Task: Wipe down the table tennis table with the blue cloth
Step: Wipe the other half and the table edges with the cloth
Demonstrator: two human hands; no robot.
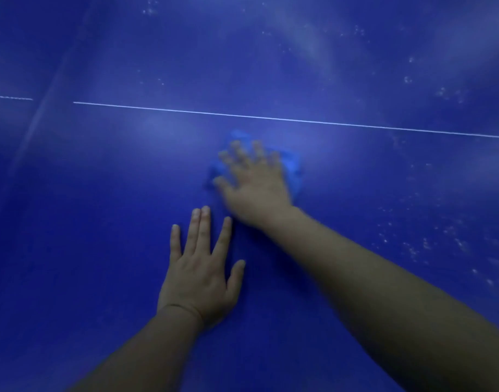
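Note:
The blue table tennis table [101, 222] fills the head view. My right hand [254, 182] lies flat with spread fingers on the blue cloth [295, 168], pressing it to the surface just below the thin white centre line [271, 117]. The hand and cloth are blurred by motion, and most of the cloth is hidden under the palm. My left hand [200, 273] rests flat on the bare table, fingers straight, nearer to me and to the left of the right hand.
Pale dusty specks and smears [412, 244] dot the table at the right and beyond the line. A faint darker seam [41, 108] crosses the surface at the left, where the white line breaks.

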